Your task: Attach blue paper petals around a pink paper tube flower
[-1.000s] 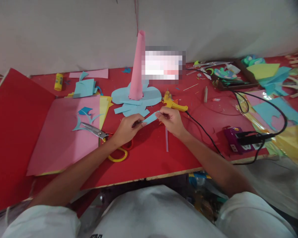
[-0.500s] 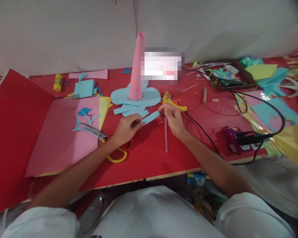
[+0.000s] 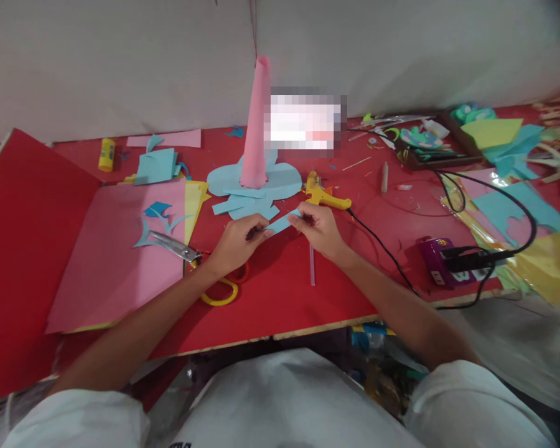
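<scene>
Between my two hands stretches a light blue paper strip (image 3: pixel 282 223). My left hand (image 3: pixel 240 241) is closed on its left end, and my right hand (image 3: pixel 318 230) pinches the right end. Just beyond stands a pink paper cone (image 3: pixel 256 124), upright on a blue petal-shaped paper base (image 3: pixel 284 179). Several cut blue strips (image 3: pixel 245 203) lie at the front of that base. A yellow glue gun (image 3: pixel 326 198) rests behind my right hand, and a clear glue stick (image 3: pixel 312 267) lies partly under that hand.
Scissors (image 3: pixel 180 247) lie by my left forearm, over pink paper sheets (image 3: pixel 116 249) with blue scraps. A yellow glue tube (image 3: pixel 107 155) stands at the back left. To the right are a purple power box (image 3: pixel 436 264) with black cables and a dark tray (image 3: pixel 464 140) of scraps.
My right hand has come in onto the strip's right end, its thumb now pressing the paper. My left hand keeps its hold almost unmoved.
</scene>
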The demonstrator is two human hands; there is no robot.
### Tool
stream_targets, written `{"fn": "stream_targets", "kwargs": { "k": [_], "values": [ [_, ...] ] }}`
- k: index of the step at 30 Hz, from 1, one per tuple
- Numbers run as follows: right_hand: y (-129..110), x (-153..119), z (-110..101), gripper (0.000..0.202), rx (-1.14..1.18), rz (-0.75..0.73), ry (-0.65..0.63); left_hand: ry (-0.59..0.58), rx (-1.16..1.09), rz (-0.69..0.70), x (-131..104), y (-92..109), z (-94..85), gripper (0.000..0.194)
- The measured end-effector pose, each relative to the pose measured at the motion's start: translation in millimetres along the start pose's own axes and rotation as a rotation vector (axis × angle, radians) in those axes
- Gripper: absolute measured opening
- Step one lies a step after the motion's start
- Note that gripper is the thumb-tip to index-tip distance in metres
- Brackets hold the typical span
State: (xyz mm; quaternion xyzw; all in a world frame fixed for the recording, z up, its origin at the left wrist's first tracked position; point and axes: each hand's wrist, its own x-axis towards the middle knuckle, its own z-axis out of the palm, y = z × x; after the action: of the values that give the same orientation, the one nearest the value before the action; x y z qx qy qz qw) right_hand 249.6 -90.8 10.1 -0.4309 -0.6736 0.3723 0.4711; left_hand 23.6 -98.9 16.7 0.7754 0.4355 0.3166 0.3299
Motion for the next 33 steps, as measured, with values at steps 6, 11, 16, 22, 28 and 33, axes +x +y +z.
{"fn": "stream_targets", "kwargs": {
  "k": [6,11,16,22,28,33],
  "values": [
    [1.1,-1.2,2.9,0.065,0.018,0.021,0.009,0.004,0.010,-0.005,0.0,0.3,-0.4,0.025],
    [4.6,0.9,-1.8,0.054,0.132,0.092,0.058,0.007,0.002,-0.013,-0.4,-0.3,-0.6,0.022],
    [5.3,4.1,-11.2,0.049,0.187,0.092,0.109,0.009,-0.012,-0.008,-0.7,-0.8,0.1,0.020],
    [3.4,2.7,-4.7,0.058,0.047,-0.009,-0.061,-0.027,0.008,0.028,0.7,-1.0,0.3,0.017],
    [2.6,1.4,-1.9,0.059,0.029,0.011,0.023,-0.023,0.005,0.028,0.6,-0.6,0.7,0.020],
    [2.7,1.6,1.0,0.060,0.014,0.053,0.083,-0.017,-0.022,-0.024,0.2,0.9,0.5,0.016]
  ]
}}
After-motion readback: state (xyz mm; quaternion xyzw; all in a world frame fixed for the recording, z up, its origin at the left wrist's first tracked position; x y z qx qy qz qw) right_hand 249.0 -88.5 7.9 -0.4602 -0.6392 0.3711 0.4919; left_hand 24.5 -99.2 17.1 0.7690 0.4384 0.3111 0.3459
